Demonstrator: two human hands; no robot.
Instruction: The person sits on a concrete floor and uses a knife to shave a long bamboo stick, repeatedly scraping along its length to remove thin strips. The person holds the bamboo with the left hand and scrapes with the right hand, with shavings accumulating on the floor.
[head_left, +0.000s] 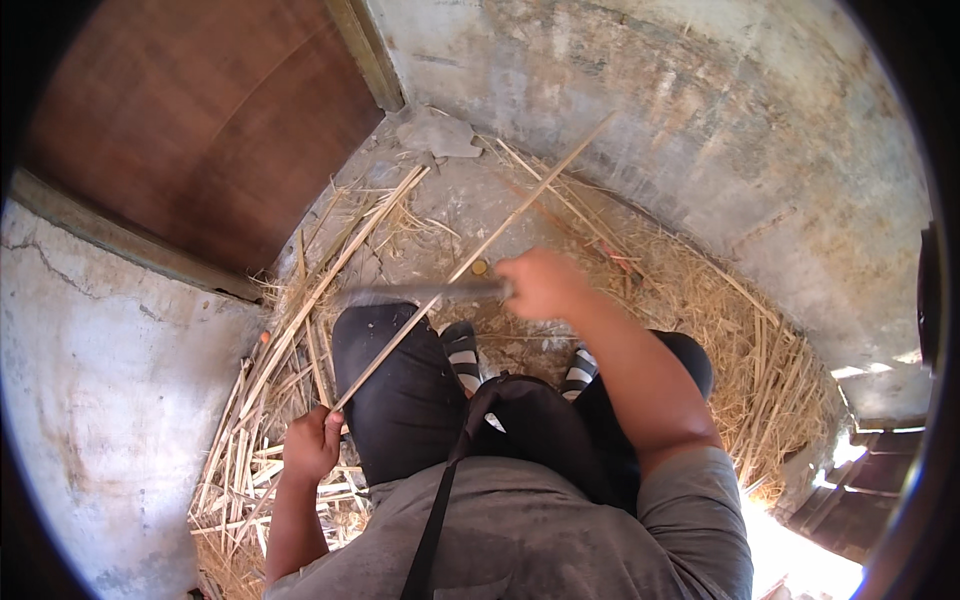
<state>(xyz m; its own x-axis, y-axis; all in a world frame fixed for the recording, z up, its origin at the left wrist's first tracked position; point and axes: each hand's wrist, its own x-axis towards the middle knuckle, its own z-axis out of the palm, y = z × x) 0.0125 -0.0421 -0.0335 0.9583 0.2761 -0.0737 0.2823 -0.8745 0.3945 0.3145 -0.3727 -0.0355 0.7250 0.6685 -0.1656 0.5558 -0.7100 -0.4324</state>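
Observation:
A long, thin bamboo strip point(520, 208) slants from the lower left to the upper right across my left knee. Its near end is pinched in my left hand point(311, 444), thumb along the strip. My right hand point(545, 284) is closed round the handle of a long knife point(465, 290), its blade pointing left and smeared by motion. Blade and strip cross in the picture just beyond my left knee; whether they touch I cannot tell.
Split bamboo strips point(270, 390) lie piled on my left, and shavings point(755, 370) heap up on my right. A brown door panel point(200, 120) stands far left. Worn plaster walls point(680, 120) enclose the corner. A flat stone point(437, 133) lies at the far wall.

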